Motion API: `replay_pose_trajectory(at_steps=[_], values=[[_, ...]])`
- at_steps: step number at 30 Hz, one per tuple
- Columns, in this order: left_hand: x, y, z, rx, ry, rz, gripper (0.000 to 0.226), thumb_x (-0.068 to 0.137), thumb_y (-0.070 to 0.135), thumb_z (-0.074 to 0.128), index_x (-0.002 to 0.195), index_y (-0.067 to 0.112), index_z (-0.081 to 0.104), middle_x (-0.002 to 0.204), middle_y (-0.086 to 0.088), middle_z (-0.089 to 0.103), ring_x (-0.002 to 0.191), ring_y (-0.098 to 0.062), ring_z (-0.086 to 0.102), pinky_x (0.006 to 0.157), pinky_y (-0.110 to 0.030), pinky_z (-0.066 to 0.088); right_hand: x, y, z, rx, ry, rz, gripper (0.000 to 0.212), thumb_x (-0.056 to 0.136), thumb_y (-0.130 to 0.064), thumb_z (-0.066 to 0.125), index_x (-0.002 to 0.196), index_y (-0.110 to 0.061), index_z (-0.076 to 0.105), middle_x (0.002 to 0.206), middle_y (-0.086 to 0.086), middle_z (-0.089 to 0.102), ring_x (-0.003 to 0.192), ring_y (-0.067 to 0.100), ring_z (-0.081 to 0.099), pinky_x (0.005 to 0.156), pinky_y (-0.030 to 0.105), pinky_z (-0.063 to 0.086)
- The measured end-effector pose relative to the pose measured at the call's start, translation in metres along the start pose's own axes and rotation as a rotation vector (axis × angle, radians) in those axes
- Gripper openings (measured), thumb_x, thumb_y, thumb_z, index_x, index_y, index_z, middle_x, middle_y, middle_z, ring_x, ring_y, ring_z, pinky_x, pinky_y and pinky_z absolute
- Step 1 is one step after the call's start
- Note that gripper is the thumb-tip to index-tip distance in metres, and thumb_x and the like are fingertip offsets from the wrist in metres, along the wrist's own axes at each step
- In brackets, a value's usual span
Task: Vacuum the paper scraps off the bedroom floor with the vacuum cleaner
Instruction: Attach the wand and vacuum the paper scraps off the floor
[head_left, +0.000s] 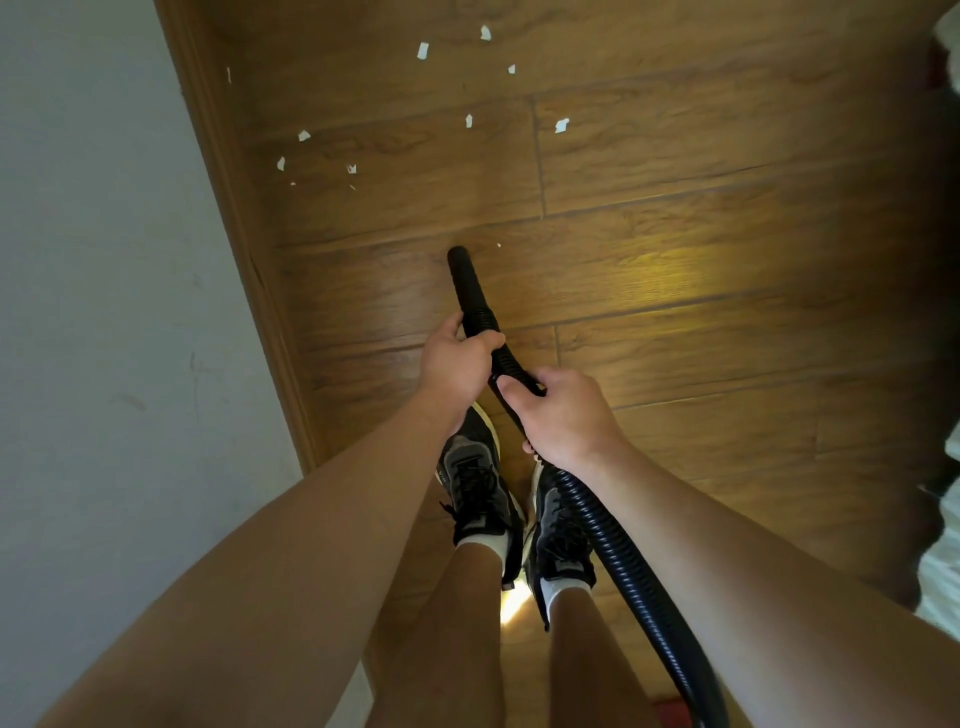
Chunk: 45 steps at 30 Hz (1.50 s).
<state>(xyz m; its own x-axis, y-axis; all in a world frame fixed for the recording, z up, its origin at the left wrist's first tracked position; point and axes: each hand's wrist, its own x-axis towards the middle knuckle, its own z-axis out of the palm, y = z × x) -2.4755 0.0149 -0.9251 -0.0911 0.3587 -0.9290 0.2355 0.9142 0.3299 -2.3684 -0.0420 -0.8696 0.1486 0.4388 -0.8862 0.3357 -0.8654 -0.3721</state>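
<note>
A black ribbed vacuum hose (618, 551) runs up from the lower right and ends in a smooth black nozzle (464, 278) pointing at the wooden floor (701, 291). My left hand (454, 361) grips the hose just behind the nozzle. My right hand (563, 415) grips it a little further back. Several white paper scraps (423, 50) lie scattered on the floor ahead of the nozzle, near the top of the view. One tiny scrap (499, 245) lies just right of the nozzle tip.
A white wall (104, 312) with a wooden skirting board (244, 249) runs along the left. My two feet in dark sneakers (475, 483) stand below the hands. White bedding (943, 571) shows at the right edge.
</note>
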Motion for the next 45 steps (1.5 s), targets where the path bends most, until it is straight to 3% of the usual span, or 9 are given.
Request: replay_pose_trajectory(at_steps=[6,10,15,19,26,30,34,39,45], values=[[-0.003,0.003,0.007,0.058,-0.076,-0.003,0.03,0.094,0.01,0.064,0.111,0.031,0.053,0.106,-0.003,0.068,0.106,-0.029,0.067,0.097,-0.047,0.056,-0.001,0.012,-0.004,0.015,0.026,0.007,0.032,0.099,-0.045,0.058,0.084,-0.02,0.071,0.062,0.008,0.069,0.058,0.031,0.07,0.056,0.047,0.058],[-0.002,0.002,0.02,0.083,-0.111,-0.005,0.036,0.094,0.01,0.065,0.127,0.024,0.058,0.106,-0.001,0.067,0.105,-0.026,0.067,0.094,-0.044,0.058,-0.001,0.023,-0.012,0.027,0.045,-0.009,0.037,0.099,-0.042,0.058,0.077,-0.014,0.069,0.06,0.01,0.066,0.057,0.032,0.068,0.059,0.053,0.058],[0.002,0.011,0.04,0.089,-0.11,-0.014,0.058,0.09,0.013,0.069,0.145,0.019,0.051,0.118,-0.005,0.069,0.105,-0.025,0.069,0.096,-0.047,0.057,0.006,0.028,-0.03,0.089,0.059,-0.005,0.036,0.097,-0.045,0.058,0.079,-0.016,0.07,0.063,0.011,0.066,0.06,0.033,0.067,0.062,0.056,0.058],[0.005,0.025,0.053,0.096,-0.118,-0.015,0.065,0.091,0.012,0.069,0.151,0.02,0.045,0.115,-0.009,0.069,0.103,-0.025,0.069,0.096,-0.045,0.057,0.009,0.023,-0.048,0.119,0.04,0.001,0.036,0.099,-0.042,0.058,0.082,-0.013,0.07,0.068,0.016,0.069,0.06,0.036,0.068,0.059,0.056,0.058],[0.006,0.049,0.081,0.168,-0.114,0.015,0.058,0.093,0.012,0.067,0.147,0.023,0.049,0.108,-0.007,0.069,0.095,-0.022,0.069,0.083,-0.032,0.059,0.022,0.024,-0.079,0.12,0.034,0.018,0.032,0.1,-0.043,0.057,0.086,-0.017,0.069,0.068,0.009,0.071,0.057,0.03,0.069,0.06,0.052,0.059],[0.012,0.062,0.093,0.195,-0.077,0.007,0.062,0.092,0.016,0.068,0.149,0.028,0.047,0.104,-0.005,0.069,0.096,-0.024,0.07,0.089,-0.039,0.059,0.032,0.022,-0.094,0.112,0.037,-0.004,0.03,0.1,-0.042,0.056,0.084,-0.019,0.067,0.067,0.011,0.07,0.058,0.032,0.069,0.06,0.053,0.058],[0.015,0.076,0.102,0.238,-0.093,0.014,0.061,0.092,0.016,0.068,0.148,0.028,0.047,0.1,-0.005,0.068,0.091,-0.022,0.07,0.08,-0.033,0.059,0.037,0.018,-0.106,0.132,0.04,0.005,0.029,0.1,-0.042,0.056,0.083,-0.02,0.067,0.068,0.013,0.07,0.06,0.035,0.069,0.058,0.053,0.056],[0.02,0.087,0.113,0.222,-0.098,0.027,0.062,0.089,0.014,0.07,0.146,0.029,0.051,0.101,-0.007,0.071,0.092,-0.025,0.072,0.088,-0.047,0.061,0.046,0.015,-0.119,0.137,0.044,-0.005,0.03,0.099,-0.045,0.056,0.09,-0.019,0.069,0.066,0.01,0.068,0.059,0.033,0.068,0.057,0.054,0.057],[0.029,0.109,0.115,0.206,-0.107,0.024,0.063,0.09,0.013,0.07,0.148,0.027,0.049,0.103,-0.009,0.071,0.092,-0.024,0.071,0.086,-0.04,0.06,0.057,0.001,-0.129,0.137,0.043,0.004,0.03,0.1,-0.043,0.055,0.089,-0.018,0.069,0.067,0.011,0.068,0.06,0.033,0.068,0.059,0.051,0.055]])
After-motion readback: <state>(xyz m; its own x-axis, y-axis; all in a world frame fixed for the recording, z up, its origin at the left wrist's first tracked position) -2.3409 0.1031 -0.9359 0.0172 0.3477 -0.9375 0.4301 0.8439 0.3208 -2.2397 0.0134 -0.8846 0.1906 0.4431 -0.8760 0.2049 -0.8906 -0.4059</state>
